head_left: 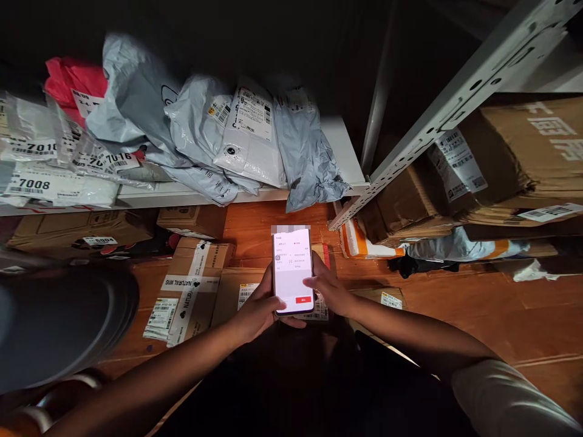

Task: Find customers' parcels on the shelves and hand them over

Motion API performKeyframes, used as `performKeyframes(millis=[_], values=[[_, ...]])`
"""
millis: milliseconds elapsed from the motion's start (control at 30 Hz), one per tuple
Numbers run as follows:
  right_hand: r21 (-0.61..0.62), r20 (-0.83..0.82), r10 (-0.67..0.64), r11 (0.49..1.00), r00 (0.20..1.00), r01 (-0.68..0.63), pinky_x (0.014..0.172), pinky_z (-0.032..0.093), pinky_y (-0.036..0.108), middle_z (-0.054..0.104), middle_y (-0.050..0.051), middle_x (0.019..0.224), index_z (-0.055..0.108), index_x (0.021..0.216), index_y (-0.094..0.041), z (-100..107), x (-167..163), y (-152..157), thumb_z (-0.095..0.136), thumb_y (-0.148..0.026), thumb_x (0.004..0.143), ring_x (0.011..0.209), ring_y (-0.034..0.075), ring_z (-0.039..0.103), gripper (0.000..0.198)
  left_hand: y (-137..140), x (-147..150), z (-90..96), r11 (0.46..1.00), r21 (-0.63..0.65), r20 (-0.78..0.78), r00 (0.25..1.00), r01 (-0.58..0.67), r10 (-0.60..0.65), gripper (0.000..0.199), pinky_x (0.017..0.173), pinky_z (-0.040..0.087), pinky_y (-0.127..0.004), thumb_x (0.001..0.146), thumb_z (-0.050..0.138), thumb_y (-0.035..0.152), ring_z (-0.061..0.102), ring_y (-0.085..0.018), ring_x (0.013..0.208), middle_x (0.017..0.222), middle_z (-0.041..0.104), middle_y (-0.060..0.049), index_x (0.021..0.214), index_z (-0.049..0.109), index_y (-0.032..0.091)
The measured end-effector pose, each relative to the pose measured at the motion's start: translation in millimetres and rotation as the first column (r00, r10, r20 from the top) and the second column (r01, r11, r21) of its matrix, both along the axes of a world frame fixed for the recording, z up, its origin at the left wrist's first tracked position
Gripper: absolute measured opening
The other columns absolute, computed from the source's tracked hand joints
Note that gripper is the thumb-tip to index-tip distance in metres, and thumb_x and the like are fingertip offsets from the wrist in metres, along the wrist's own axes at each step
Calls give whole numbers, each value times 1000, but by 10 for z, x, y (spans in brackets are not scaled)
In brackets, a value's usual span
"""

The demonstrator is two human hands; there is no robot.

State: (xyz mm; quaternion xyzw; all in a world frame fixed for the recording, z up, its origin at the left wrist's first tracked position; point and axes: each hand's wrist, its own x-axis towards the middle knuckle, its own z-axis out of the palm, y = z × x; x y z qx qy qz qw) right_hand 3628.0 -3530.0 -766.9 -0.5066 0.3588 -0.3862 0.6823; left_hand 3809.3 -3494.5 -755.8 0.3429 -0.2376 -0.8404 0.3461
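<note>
Both of my hands hold a smartphone (294, 273) upright in the middle of the view. Its lit screen is mostly white and pink, with a red button at the lower right and text too small to read. My left hand (257, 309) is wrapped round the phone's left side and lower edge, its thumb by the bottom left corner. From the right, my right hand (330, 288) grips the other edge, and its thumb lies over the screen's right side. Fingers behind the phone are mostly hidden.
Grey plastic mailers (132, 103) and labelled parcels lie on a white shelf (268, 194) ahead. Cardboard boxes (194, 285) stand on the wooden floor (455, 309). At right, a perforated metal post (437, 127) borders a rack of large cartons (537, 158). A dark round object (59, 321) sits at left.
</note>
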Motion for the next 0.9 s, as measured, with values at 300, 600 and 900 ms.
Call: performKeyframes(millis=[300,600,900], values=[[161,33,-46,986,998,40,88,46,42,64,5,109,51,110,-25,-31,47,-4,64,-39,80,101,25,60,35,38,41,-42,999,52,-141,990,-11,19,96,83,53,-55,66,46,8,60,-30,109,140,49,-2,145,10,48],[462,180,-180,884,967,79,90,48,48,67,7,116,57,113,-25,-406,-706,225,68,-54,62,109,31,61,60,152,-73,-469,929,-133,222,924,344,-311,80,97,43,-52,75,48,17,45,-31,127,154,21,2,143,23,49],[436,-105,-617,676,780,593,89,48,56,66,10,122,56,122,-34,-472,-2189,1011,17,-80,76,106,36,63,76,488,-1170,-1460,259,-433,847,488,863,-210,51,113,5,-62,85,46,20,23,-39,141,148,38,-18,136,50,23]])
